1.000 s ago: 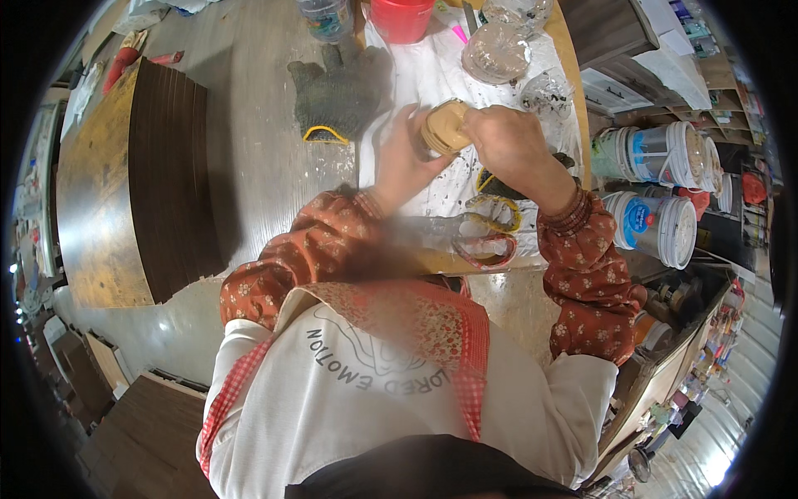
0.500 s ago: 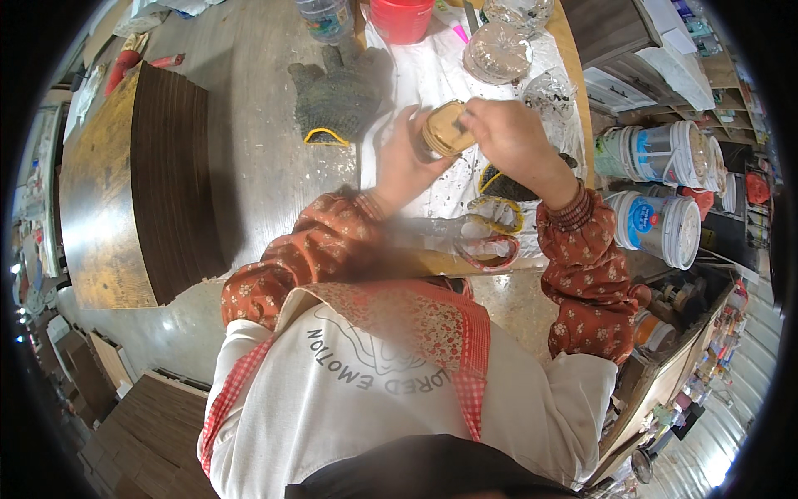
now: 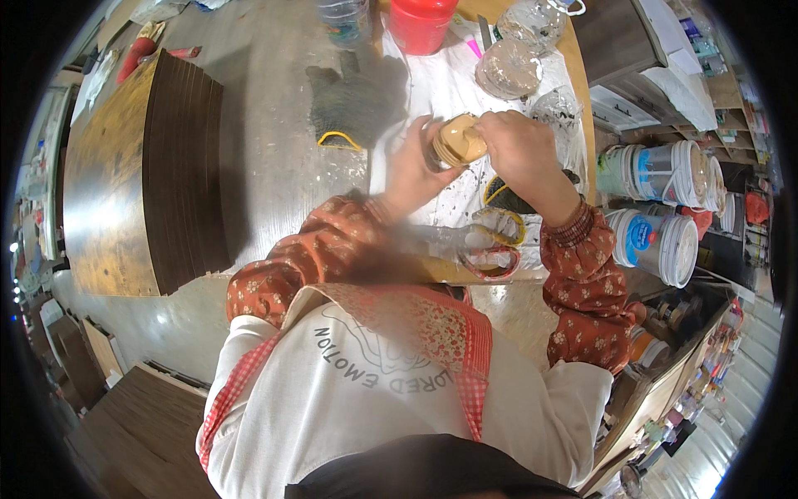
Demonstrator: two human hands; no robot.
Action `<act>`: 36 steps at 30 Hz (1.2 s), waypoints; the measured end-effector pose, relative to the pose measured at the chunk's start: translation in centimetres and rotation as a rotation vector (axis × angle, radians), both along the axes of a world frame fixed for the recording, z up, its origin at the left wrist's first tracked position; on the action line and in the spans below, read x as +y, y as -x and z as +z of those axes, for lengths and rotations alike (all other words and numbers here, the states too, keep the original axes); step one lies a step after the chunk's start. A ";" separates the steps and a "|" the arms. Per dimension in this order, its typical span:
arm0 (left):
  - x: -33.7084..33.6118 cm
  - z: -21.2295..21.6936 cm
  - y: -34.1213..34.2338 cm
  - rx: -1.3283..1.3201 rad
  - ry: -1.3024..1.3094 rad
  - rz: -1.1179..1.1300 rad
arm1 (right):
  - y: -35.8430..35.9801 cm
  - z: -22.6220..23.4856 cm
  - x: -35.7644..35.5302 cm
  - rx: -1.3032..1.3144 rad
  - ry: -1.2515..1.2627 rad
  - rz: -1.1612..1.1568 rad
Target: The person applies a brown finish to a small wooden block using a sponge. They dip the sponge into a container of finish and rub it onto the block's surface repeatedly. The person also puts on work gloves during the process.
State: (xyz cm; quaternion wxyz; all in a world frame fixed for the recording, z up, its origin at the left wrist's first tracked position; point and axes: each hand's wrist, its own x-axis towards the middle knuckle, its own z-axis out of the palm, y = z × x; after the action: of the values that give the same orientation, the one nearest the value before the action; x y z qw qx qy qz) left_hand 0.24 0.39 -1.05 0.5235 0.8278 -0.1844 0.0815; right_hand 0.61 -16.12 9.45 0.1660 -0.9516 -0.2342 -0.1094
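My left hand [image 3: 409,173] is wrapped round a small round jar [image 3: 463,143] and holds it tilted over the white cloth [image 3: 432,91]. Smooth tan paste shows at the jar's open top. My right hand [image 3: 522,150] is closed at the jar's right rim, fingers pinched over the paste; whatever they hold is hidden. A dark grey work glove [image 3: 353,104] with a yellow-edged cuff lies left of the jar. Partly under my right wrist lies another dark glove [image 3: 504,196].
A red bucket [image 3: 418,27] and a clear plastic container [image 3: 343,23] stand at the back. Paint-crusted tubs [image 3: 509,70] sit at the cloth's right. At left rises a stack of dark boards [image 3: 183,166]. Large white buckets [image 3: 661,243] stand right of the table.
The view has shifted slightly, moving the scene right and down. My right fingers have moved from over the middle of the jar's top to its right rim, uncovering more paste.
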 end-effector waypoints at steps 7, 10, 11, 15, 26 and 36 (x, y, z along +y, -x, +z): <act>0.0 0.3 0.0 0.019 0.047 -0.019 | 0.0 0.0 0.3 0.133 0.058 0.006; -0.1 0.1 0.0 0.025 0.047 0.003 | 0.1 0.0 0.3 0.019 0.028 -0.086; -0.1 0.1 0.1 0.032 0.047 0.007 | 0.1 0.0 0.4 0.043 -0.056 -0.015; -0.1 -0.2 0.1 0.042 0.037 -0.004 | 0.1 -0.1 0.6 0.073 -0.119 0.050; -0.2 -0.4 -0.1 -0.016 0.057 -0.001 | -0.2 -0.2 0.3 0.089 -0.012 0.026; -0.1 -0.4 0.0 0.022 0.046 0.007 | -0.2 0.2 0.2 0.150 0.062 -0.017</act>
State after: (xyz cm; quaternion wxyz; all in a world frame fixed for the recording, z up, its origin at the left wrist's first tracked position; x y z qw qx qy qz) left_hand 0.21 0.26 -1.47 0.5440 0.8172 -0.1737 0.0782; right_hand 0.79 -15.96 9.70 0.1526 -0.9638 -0.2161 -0.0320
